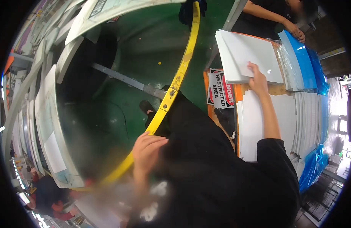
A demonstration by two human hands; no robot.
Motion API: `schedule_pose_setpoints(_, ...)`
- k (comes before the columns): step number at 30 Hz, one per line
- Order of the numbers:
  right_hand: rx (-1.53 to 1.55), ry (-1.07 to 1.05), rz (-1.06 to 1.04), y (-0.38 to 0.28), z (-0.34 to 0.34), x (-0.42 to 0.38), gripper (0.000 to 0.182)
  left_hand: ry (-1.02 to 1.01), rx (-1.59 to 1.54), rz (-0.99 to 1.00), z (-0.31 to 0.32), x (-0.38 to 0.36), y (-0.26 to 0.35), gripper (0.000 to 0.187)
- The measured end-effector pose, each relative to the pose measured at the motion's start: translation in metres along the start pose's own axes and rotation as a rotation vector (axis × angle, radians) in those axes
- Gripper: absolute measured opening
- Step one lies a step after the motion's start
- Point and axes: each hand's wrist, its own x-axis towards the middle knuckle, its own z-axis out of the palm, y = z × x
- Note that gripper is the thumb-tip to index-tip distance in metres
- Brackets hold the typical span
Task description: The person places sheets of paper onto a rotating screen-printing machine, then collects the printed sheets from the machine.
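My right hand [259,80] reaches over a stack of white sheets [265,53], its extended fingers on the upper surface near the front edge. The top sheet there sits skewed against those beneath. My left hand [147,150] hangs beside a curved yellow metal bar [159,118] at my waist, fingers loosely extended and holding nothing; it overlaps the bar in this view. Directly nearer me than the first stack lies a second stack of white sheets [253,121], partly behind my right forearm.
A person's hand [297,33] rests by blue-wrapped sheets [303,57] at the upper right. Below the stacks' edge are "Danger Restricted Area" signs [221,89]. White panels [53,133] stand in a rack on the left. Another person [50,195] is at the lower left.
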Motion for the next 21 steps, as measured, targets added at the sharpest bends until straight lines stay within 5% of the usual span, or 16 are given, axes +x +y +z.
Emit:
schedule_pose_setpoints(1,0.064,0.100,0.065,-0.004,-0.001,-0.004,0.052,0.001,-0.144,0.010,0.003,0.009,0.009,0.025)
schedule_pose_setpoints(4,-0.225,0.537,-0.203,-0.027,-0.018,-0.020,0.033,-0.037,-0.582,0.046,0.023,0.029,0.037,0.024)
schedule_pose_setpoints(6,-0.291,0.673,-0.309,-0.048,-0.032,-0.033,0.029,-0.288,-0.837,-0.253,0.027,0.049,0.066,0.043)
schedule_pose_setpoints(9,-0.303,0.750,-0.275,-0.092,-0.041,-0.067,0.035,-0.494,-0.963,-0.424,0.055,0.065,0.087,0.061)
schedule_pose_setpoints(12,-0.328,0.765,-0.283,-0.138,-0.034,-0.104,0.035,-0.229,-0.971,-0.259,0.078,0.060,0.104,0.065)
schedule_pose_setpoints(14,-0.188,0.780,-0.347,-0.168,-0.020,-0.119,0.032,-0.178,-1.281,-0.327,0.088,0.057,0.104,0.058)
schedule_pose_setpoints(15,-0.163,0.769,-0.393,-0.168,-0.010,-0.116,0.040,-0.167,-0.969,-0.372,0.062,0.068,0.107,0.043)
schedule_pose_setpoints(18,0.029,0.574,-0.567,-0.161,0.005,-0.106,0.063,-0.005,-0.695,-0.311,0.044,0.066,0.095,0.030)
schedule_pose_setpoints(21,0.380,0.499,-0.612,-0.177,0.001,-0.074,0.082,0.181,-0.771,-0.403,0.019,0.057,0.075,0.028)
